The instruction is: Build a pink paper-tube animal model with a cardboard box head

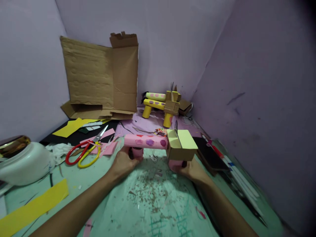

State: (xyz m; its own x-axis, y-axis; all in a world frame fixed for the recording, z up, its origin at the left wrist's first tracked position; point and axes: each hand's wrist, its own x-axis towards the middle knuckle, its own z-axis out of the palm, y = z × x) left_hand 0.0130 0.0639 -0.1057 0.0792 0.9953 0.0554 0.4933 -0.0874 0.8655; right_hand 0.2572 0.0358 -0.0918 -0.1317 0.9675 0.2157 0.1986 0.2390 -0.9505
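A pink paper tube animal (145,141) is held between my hands over the green table cover, its long body marked with purple and red spots. Its right end carries a small box head (182,150) of brown cardboard with pale yellow paper on top. My left hand (126,161) is closed around the short pink tube leg under the left end. At the other end, my right hand (191,169) grips the pink leg below the box. The fingertips of both hands are partly hidden behind the legs.
Two yellow spotted tube animals (155,104) stand at the back near an opened cardboard box (101,75). Red-and-yellow scissors (89,151) lie left among paper scraps, beside a white pot (29,164). A yellow strip (37,209) lies front left. Pens (240,177) and a dark phone-like slab (212,154) are right.
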